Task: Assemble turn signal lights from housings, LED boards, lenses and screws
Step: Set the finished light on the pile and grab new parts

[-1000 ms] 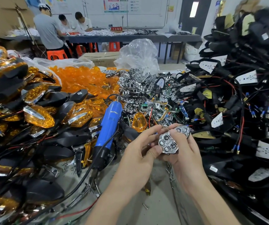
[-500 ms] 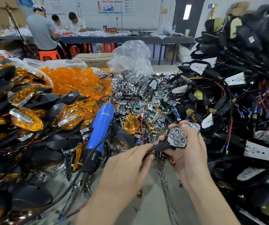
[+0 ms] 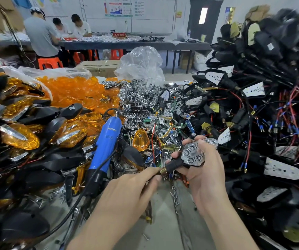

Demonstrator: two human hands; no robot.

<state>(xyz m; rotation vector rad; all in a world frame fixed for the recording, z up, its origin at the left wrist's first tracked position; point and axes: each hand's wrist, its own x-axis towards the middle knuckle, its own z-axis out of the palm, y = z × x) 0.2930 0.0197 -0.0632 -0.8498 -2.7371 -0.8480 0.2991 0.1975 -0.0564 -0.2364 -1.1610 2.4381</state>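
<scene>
1. The right hand point(image 3: 202, 170) is wrapped around a black housing, chrome reflector point(image 3: 193, 154) facing up, at about 5 o'clock from the bench's centre.
2. The left hand point(image 3: 132, 186) pinches the brass-tipped stem point(image 3: 170, 167) of that housing between fingertips, at 6 o'clock.
3. Judging by this unit, the reflector sits in place, but no amber lens covers it and no screw is visibly driven; whether the LED board is underneath I cannot tell.
4. The blue electric screwdriver point(image 3: 105, 143) lies unused at 9 o'clock of the hands.
5. Loose amber lenses point(image 3: 76, 92) are heaped at 11 o'clock, wired housings point(image 3: 253, 109) at 2 o'clock.
6. Finished amber-fronted lights point(image 3: 19, 136) pile up at 9 o'clock, so many are done, many remain.
</scene>
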